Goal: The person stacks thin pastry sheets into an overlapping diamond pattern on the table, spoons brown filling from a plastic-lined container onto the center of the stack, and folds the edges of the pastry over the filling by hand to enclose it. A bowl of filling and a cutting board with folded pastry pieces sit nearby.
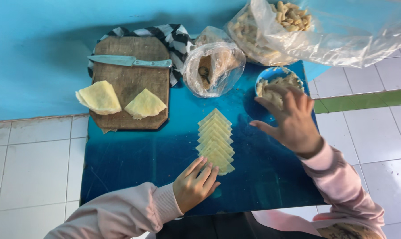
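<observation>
A row of several overlapping pale yellow pastry sheets (215, 138) lies on a low blue table (134, 159). My left hand (195, 184) rests flat at the near end of that row, its fingertips touching the nearest sheet. My right hand (290, 118) reaches with spread fingers into a small blue bowl (266, 76) of pale chopped filling at the table's far right; I cannot tell whether it grips any filling. Both arms wear pale pink sleeves.
A wooden cutting board (129, 79) at the far left carries two stacks of folded sheets (99, 97) and a knife (129, 61), on a checked cloth (174, 37). A clear bag (213, 66) and a bigger bag of pale pieces (271, 28) stand behind. White floor tiles surround the table.
</observation>
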Tool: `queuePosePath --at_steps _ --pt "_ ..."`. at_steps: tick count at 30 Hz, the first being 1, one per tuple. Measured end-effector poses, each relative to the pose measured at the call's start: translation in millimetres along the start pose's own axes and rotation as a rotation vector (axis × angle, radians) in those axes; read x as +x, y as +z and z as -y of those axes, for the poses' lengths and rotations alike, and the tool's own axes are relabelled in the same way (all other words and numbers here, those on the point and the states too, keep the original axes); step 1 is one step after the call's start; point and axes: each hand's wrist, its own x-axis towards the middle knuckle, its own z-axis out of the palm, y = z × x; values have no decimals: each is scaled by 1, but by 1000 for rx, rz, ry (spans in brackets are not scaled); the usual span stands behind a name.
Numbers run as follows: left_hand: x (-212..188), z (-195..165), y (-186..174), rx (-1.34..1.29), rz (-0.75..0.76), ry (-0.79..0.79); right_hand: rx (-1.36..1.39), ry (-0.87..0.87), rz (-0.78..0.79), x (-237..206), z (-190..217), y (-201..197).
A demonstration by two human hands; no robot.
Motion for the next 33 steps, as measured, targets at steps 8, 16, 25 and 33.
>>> queuePosePath --at_steps 8,16,25,33 --pt "0 0 1 -22 14 6 -101 150 189 -17 -30 -7" --pt "-1 1 1 -22 11 16 -99 142 212 -23 -32 -4" --pt "3 0 -4 -29 5 16 35 165 182 -26 -33 -8" --pt "1 -3 -6 -10 -7 15 189 49 85 -25 -1 -29"
